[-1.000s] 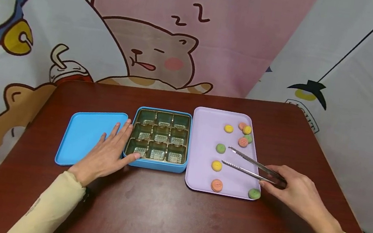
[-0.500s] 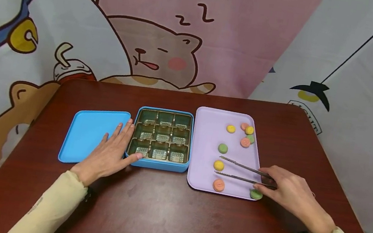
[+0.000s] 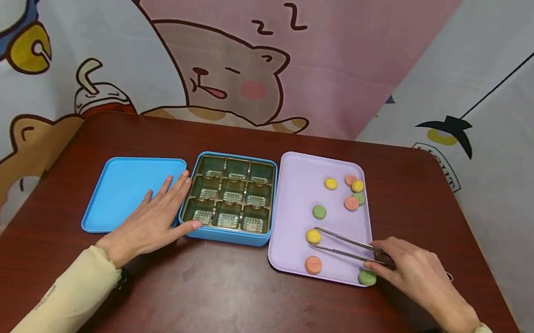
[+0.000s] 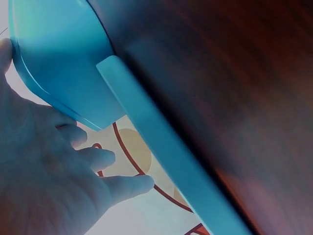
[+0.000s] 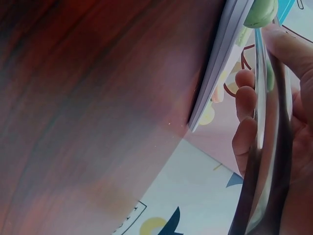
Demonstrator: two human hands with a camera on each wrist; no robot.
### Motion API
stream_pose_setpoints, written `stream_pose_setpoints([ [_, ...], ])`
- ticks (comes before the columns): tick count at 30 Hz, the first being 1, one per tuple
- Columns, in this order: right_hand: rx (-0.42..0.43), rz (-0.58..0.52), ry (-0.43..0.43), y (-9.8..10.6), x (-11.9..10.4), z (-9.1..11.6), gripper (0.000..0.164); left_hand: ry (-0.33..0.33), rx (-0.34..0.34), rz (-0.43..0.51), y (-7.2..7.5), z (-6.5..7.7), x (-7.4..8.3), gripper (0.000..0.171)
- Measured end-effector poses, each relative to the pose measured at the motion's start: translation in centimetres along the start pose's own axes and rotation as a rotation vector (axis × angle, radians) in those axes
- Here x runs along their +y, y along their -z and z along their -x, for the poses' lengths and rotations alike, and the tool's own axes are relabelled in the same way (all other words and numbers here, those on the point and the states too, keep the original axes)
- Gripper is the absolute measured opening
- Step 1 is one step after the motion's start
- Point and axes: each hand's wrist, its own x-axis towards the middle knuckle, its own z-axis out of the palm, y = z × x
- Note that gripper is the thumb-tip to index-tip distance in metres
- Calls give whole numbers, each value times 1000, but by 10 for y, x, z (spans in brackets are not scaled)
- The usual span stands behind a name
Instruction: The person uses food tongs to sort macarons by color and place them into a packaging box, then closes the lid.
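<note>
My right hand (image 3: pixel 417 278) grips metal tongs (image 3: pixel 351 241) over the lilac tray (image 3: pixel 294 193). The tong tips stand on either side of the near edge of a yellow macaron (image 3: pixel 313 236). A green macaron (image 3: pixel 319 212) lies behind it and an orange macaron (image 3: pixel 313 264) in front. Another green macaron (image 5: pixel 261 12) sits at the tray's near right corner, close below my fingers. My left hand (image 3: pixel 154 216) is spread at the left side of the blue box (image 3: pixel 223 235), thumb at its front rim. Inside the box is a gold insert (image 3: pixel 232 190) of bare compartments.
A blue lid (image 3: pixel 121 197) lies left of the box, partly behind my left hand. More macarons cluster at the tray's far right, among them an orange macaron (image 3: pixel 351 203) and a yellow macaron (image 3: pixel 330 184). A printed cloth (image 3: pixel 364 60) hangs behind the brown table (image 3: pixel 237 304).
My right hand has brought the tongs leftward and nearer to me, from beside the green macaron to the yellow one, and the tong tips have drawn closer together. The left hand stays by the box.
</note>
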Motion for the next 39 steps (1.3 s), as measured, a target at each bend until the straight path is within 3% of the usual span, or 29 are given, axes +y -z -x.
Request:
stream_pose_setpoints([
  [17, -4, 9, 21, -1, 0, -5, 42, -5, -2, 4, 1, 1, -1, 104],
  [33, 155, -44, 115, 13, -14, -18, 40, 0, -12, -18, 0, 0, 0, 103],
  [35, 168, -59, 135, 16, -19, -23, 44, -2, -12, -17, 0, 0, 0, 103],
  [39, 192, -78, 184, 21, -31, -35, 69, -4, -12, -15, 0, 0, -1, 103],
])
